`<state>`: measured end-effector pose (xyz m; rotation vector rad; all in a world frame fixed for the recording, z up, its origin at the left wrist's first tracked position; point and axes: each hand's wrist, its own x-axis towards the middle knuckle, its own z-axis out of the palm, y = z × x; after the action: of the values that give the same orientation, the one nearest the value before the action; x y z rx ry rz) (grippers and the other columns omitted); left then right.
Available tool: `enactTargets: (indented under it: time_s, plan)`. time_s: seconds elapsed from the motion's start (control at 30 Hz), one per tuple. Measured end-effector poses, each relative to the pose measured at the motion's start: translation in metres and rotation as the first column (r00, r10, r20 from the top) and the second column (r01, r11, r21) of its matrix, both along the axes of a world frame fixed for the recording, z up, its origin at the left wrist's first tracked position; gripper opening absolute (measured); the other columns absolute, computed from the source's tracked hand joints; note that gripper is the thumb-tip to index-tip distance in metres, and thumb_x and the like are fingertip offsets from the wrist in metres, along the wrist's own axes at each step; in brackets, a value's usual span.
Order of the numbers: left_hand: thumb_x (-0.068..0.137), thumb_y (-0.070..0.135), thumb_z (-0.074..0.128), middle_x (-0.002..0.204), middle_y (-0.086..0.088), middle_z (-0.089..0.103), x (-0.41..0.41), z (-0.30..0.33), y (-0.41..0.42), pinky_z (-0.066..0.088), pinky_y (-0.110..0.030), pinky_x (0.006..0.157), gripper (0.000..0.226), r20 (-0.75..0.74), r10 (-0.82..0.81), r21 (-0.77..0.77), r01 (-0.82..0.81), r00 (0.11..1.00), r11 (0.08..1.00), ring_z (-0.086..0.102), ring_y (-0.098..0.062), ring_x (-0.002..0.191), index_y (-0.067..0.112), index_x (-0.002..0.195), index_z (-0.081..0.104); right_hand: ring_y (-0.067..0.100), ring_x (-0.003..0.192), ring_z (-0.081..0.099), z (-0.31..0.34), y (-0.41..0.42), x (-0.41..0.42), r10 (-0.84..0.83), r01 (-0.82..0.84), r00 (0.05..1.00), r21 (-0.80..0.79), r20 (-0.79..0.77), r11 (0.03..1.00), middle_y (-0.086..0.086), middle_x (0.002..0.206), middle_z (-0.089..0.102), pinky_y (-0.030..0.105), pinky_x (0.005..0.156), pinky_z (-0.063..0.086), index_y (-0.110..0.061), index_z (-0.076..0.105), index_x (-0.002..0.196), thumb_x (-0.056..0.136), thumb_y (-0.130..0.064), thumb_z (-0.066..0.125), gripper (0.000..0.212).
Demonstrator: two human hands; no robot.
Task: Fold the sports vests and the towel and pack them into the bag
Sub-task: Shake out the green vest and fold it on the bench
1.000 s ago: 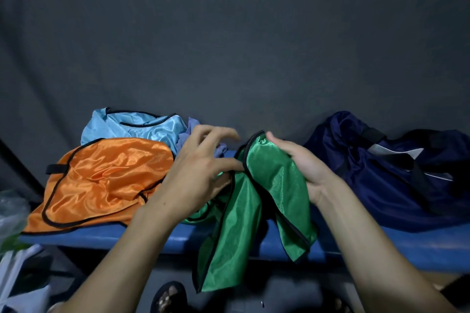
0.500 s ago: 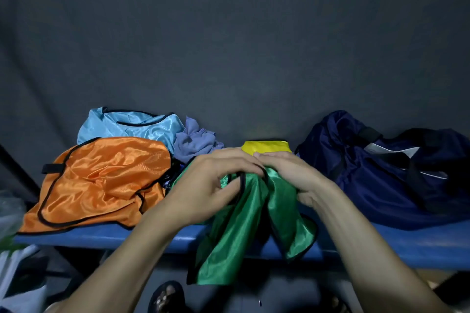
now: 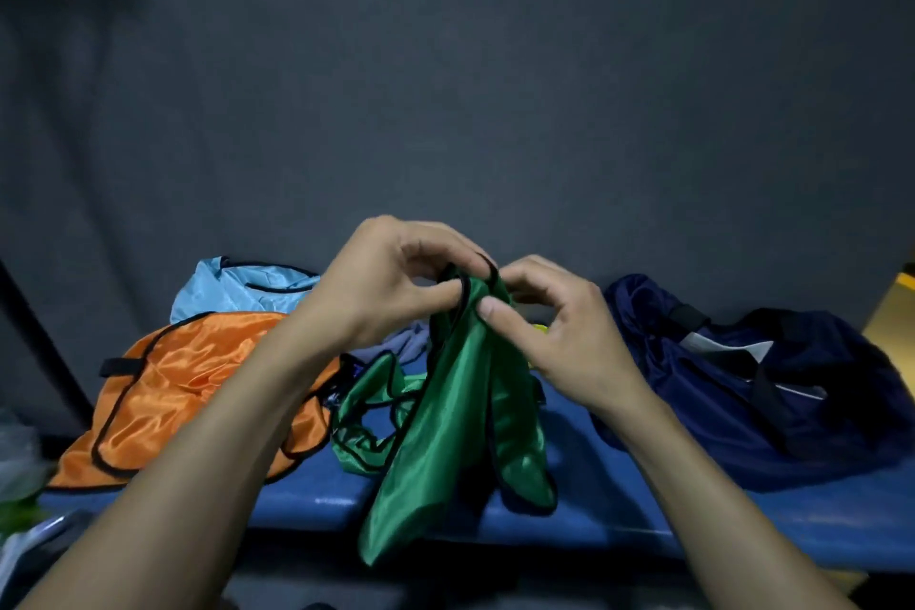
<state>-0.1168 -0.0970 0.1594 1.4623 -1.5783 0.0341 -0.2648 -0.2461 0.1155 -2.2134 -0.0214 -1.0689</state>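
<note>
Head view: I am seeing both hands pinching the top edge of the green vest above the blue bench. Left hand is gripping the black-trimmed edge between thumb and curled fingers; right hand is pinching it just beside, thumb on the cloth. Vest is hanging down, its lower end draping past the bench's front edge. Orange vest and light blue vest are lying to the left, navy bag to the right.

Both hands and the pinched green vest now higher than half a second ago.
</note>
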Motion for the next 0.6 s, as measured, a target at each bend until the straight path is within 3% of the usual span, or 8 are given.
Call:
enactTargets:
  time_s: [0.13,0.23,0.3,0.37,0.5,0.6]
  plan:
    - [0.085,0.000,0.074,0.101,0.004,0.078,-0.006,0.067,0.017,0.060,-0.040,0.089,0.024,0.169,0.005,0.053,-0.014,0.986,0.998,0.075,-0.011,0.095,0.022,0.094,0.077,0.018,0.078,0.070,0.053,0.010,-0.007,0.127,-0.129,0.991,0.074,0.030,0.989,0.002,0.084,0.074,0.033,0.074,0.056,-0.006,0.072,0.090,0.097,-0.012,0.068,0.010]
    - [0.087,0.001,0.075,0.099,0.003,0.078,-0.014,0.110,0.030,0.060,-0.044,0.087,0.022,0.289,0.020,0.050,-0.036,0.957,0.998,0.075,-0.012,0.094,0.020,0.096,0.079,0.001,0.062,0.058,0.094,0.018,-0.015,0.297,-0.294,0.954,0.275,0.033,0.915,-0.010,0.069,0.065,0.014,0.061,0.046,-0.007,0.066,0.086,0.100,-0.011,0.058,0.017]
    - [0.089,0.001,0.074,0.098,-0.003,0.078,-0.021,0.135,0.041,0.058,-0.049,0.087,0.019,0.293,0.007,0.066,-0.028,0.956,0.997,0.075,-0.021,0.096,0.016,0.098,0.080,0.002,0.063,0.062,0.120,0.022,-0.022,0.436,-0.396,0.900,0.469,0.027,0.789,-0.006,0.075,0.070,0.014,0.059,0.050,-0.006,0.068,0.094,0.101,-0.022,0.052,0.024]
    - [0.091,-0.001,0.072,0.097,-0.007,0.078,-0.028,0.153,0.049,0.057,-0.051,0.090,0.018,0.270,-0.005,0.105,-0.024,0.963,0.994,0.075,-0.027,0.097,0.014,0.099,0.080,0.013,0.077,0.071,0.140,0.023,-0.026,0.505,-0.419,0.863,0.553,-0.005,0.720,0.007,0.093,0.075,0.023,0.071,0.058,-0.006,0.073,0.104,0.099,-0.032,0.050,0.035]
    - [0.083,0.009,0.072,0.085,-0.002,0.078,-0.040,0.172,0.052,0.058,-0.048,0.081,0.020,0.352,0.136,0.097,-0.181,0.926,0.979,0.074,-0.023,0.082,0.024,0.093,0.081,0.009,0.077,0.065,0.154,0.029,-0.032,0.337,-0.283,0.936,0.356,-0.100,0.891,-0.001,0.092,0.069,0.022,0.069,0.052,-0.012,0.068,0.109,0.102,-0.038,0.056,0.029]
    - [0.079,0.012,0.073,0.081,0.011,0.076,-0.052,0.178,0.051,0.054,-0.035,0.077,0.019,0.430,0.227,0.081,-0.288,0.874,0.954,0.070,-0.009,0.078,0.026,0.089,0.081,0.027,0.093,0.071,0.154,0.032,-0.037,0.173,-0.154,0.980,0.173,-0.102,0.973,0.004,0.102,0.074,0.044,0.088,0.058,-0.013,0.069,0.106,0.090,-0.030,0.077,0.025]
